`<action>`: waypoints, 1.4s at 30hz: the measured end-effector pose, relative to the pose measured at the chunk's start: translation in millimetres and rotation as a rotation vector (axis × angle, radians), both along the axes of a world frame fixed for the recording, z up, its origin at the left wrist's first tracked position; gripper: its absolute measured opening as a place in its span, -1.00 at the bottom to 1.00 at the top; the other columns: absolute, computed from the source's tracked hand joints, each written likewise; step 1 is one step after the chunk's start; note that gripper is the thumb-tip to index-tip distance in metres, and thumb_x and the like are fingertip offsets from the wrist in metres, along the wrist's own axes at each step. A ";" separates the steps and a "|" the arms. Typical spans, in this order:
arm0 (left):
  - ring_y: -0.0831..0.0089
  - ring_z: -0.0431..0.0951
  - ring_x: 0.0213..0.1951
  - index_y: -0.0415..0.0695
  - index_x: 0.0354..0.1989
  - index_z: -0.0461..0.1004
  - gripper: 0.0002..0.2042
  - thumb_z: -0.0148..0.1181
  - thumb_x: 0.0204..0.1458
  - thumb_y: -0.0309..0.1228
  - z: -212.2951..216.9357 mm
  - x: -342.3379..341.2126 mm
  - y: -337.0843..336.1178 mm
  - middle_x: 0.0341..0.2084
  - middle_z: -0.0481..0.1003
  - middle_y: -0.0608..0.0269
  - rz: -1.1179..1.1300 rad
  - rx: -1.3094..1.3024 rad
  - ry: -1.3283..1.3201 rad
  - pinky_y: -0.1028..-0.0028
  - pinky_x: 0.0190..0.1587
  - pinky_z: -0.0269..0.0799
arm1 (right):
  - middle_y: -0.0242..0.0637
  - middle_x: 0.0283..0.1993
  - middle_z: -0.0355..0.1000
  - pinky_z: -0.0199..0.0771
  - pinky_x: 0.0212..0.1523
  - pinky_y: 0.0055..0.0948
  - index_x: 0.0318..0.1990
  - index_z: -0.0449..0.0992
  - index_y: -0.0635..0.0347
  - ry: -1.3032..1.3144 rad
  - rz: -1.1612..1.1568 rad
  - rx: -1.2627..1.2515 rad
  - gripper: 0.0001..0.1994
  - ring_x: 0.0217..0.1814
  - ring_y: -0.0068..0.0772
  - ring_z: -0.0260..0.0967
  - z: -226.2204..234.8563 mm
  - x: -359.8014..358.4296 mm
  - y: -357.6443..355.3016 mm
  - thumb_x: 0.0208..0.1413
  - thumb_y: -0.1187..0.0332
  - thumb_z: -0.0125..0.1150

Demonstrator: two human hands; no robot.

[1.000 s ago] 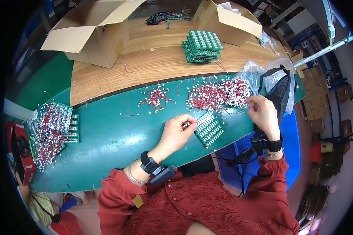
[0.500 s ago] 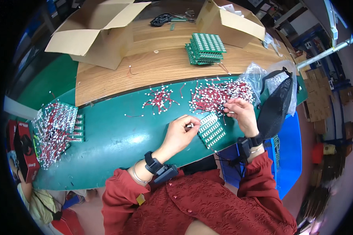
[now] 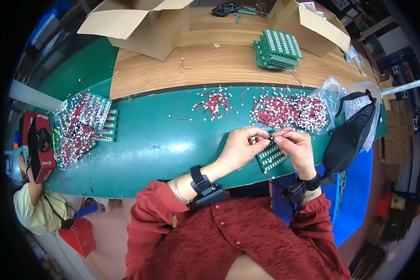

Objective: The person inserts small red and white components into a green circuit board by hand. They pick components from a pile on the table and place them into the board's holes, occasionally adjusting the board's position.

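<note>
Circuit board: right of centre, green with pale rows, on the green table (image 3: 149,154) under the hands; this circuit board (image 3: 274,161) lies near the front edge, so a careless push could tip it off.
Right hand: right of centre; the right hand (image 3: 297,148) pinches a thin red wire (image 3: 285,133) narrowly, above the board; a loose pinch could let it slip.
Left hand: at centre; the left hand (image 3: 242,147) has thumb and fingers curled close; whether they grip anything, I cannot tell; its fingers could block the view of the board.
Wire pile: right of centre, beyond the hands; the tangled wire pile (image 3: 277,109) could snag and drag strands along.
Board stack: upper right, on wood; the board stack (image 3: 280,46) sits unevenly; a knock could slide its layers.
</note>
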State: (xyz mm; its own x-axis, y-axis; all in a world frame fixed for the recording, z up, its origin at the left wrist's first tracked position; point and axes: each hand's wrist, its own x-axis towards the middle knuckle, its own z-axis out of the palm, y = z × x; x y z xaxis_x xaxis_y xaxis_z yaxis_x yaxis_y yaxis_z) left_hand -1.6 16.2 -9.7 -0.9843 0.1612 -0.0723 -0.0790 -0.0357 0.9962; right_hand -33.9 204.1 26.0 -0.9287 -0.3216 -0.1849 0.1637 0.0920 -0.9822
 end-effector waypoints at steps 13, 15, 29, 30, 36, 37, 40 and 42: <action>0.73 0.40 -0.45 -0.21 -0.30 0.54 -0.91 0.21 0.05 -0.48 -3.6 -0.5 1.1 -0.50 0.50 0.43 0.017 0.053 -0.049 0.65 -0.39 0.35 | -0.34 -0.33 0.43 0.40 -0.53 -0.64 -0.38 0.52 0.28 0.576 0.075 0.426 -0.93 -0.45 -0.61 0.41 4.8 3.2 -19.2 -0.07 0.56 0.25; 0.69 0.43 -0.46 -0.21 -0.32 0.54 -0.92 0.21 0.04 -0.48 -4.7 1.9 -1.3 -0.50 0.50 0.39 0.119 -0.038 0.068 0.62 -0.40 0.36 | -0.33 -0.35 0.42 0.42 -0.53 -0.62 -0.39 0.49 0.28 0.524 0.067 0.415 -0.93 -0.46 -0.60 0.41 3.6 2.9 -18.4 -0.07 0.57 0.24; 0.46 0.50 -0.49 -0.26 -0.41 0.51 -0.93 0.23 -0.07 -0.54 -6.9 7.1 -7.0 -0.50 0.49 0.17 0.114 -0.216 0.156 0.50 -0.42 0.41 | -0.33 -0.52 0.35 0.33 -0.57 -0.51 -0.46 0.46 0.23 0.602 0.147 0.679 -0.90 -0.63 -0.50 0.32 -2.2 2.6 -20.2 -0.17 0.58 0.25; 0.45 0.50 -0.48 -0.26 -0.41 0.51 -0.93 0.22 -0.07 -0.54 -7.5 7.2 -7.7 -0.50 0.49 0.17 0.110 -0.212 0.166 0.49 -0.41 0.42 | -0.33 -0.53 0.35 0.33 -0.58 -0.50 -0.46 0.46 0.23 0.611 0.144 0.680 -0.90 -0.63 -0.50 0.32 -4.0 1.9 -20.7 -0.18 0.58 0.25; 0.37 0.54 -0.46 -0.26 -0.42 0.50 -0.93 0.21 -0.08 -0.55 -7.7 7.6 -8.8 -0.49 0.48 0.15 0.098 -0.196 0.191 0.45 -0.37 0.48 | -0.34 -0.54 0.35 0.32 -0.59 -0.50 -0.47 0.46 0.23 0.649 0.151 0.735 -0.89 -0.64 -0.51 0.32 -5.2 0.6 -22.9 -0.20 0.59 0.26; 0.36 0.55 -0.45 -0.26 -0.42 0.50 -0.94 0.20 -0.08 -0.55 -7.9 7.6 -8.9 -0.49 0.48 0.14 0.098 -0.197 0.194 0.45 -0.36 0.48 | -0.34 -0.54 0.35 0.32 -0.59 -0.51 -0.47 0.46 0.23 0.653 0.154 0.738 -0.89 -0.64 -0.51 0.32 -4.3 0.5 -23.4 -0.20 0.59 0.26; 0.35 0.55 -0.46 -0.26 -0.42 0.50 -0.93 0.20 -0.09 -0.55 -9.7 7.4 -8.6 -0.49 0.48 0.13 0.102 -0.188 0.204 0.44 -0.37 0.48 | -0.33 -0.54 0.35 0.34 -0.59 -0.50 -0.47 0.46 0.23 0.631 0.157 0.748 -0.89 -0.64 -0.50 0.34 -2.6 1.4 -24.8 -0.20 0.58 0.26; 0.35 0.55 -0.46 -0.26 -0.41 0.50 -0.93 0.20 -0.09 -0.55 -8.6 7.1 -8.9 -0.49 0.48 0.13 0.103 -0.190 0.211 0.45 -0.38 0.49 | -0.33 -0.53 0.36 0.36 -0.58 -0.49 -0.46 0.46 0.23 0.636 0.168 0.756 -0.89 -0.62 -0.49 0.36 -2.0 0.2 -24.8 -0.19 0.58 0.26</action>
